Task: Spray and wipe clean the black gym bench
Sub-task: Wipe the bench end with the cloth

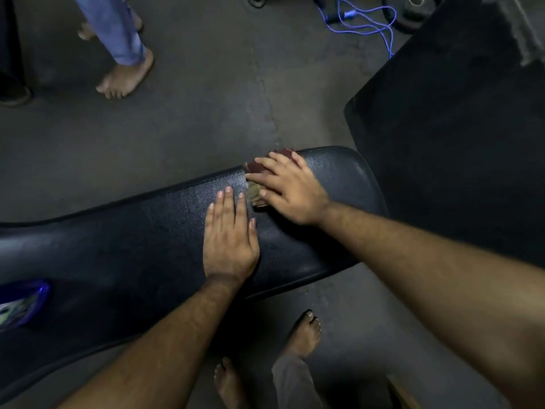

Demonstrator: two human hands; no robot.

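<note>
The black gym bench runs across the view from lower left to its rounded end at centre right. My left hand lies flat on the pad, fingers together, holding nothing. My right hand presses down on a red and tan cloth near the bench's far edge; most of the cloth is hidden under the palm and fingers. A blue spray bottle lies on the bench at the far left, partly cut off by the frame.
A second black pad rises at the right, close to the bench end. Another person's bare feet and blue trousers stand at upper left. A blue cable and weight plate lie on the floor. My bare feet are below the bench.
</note>
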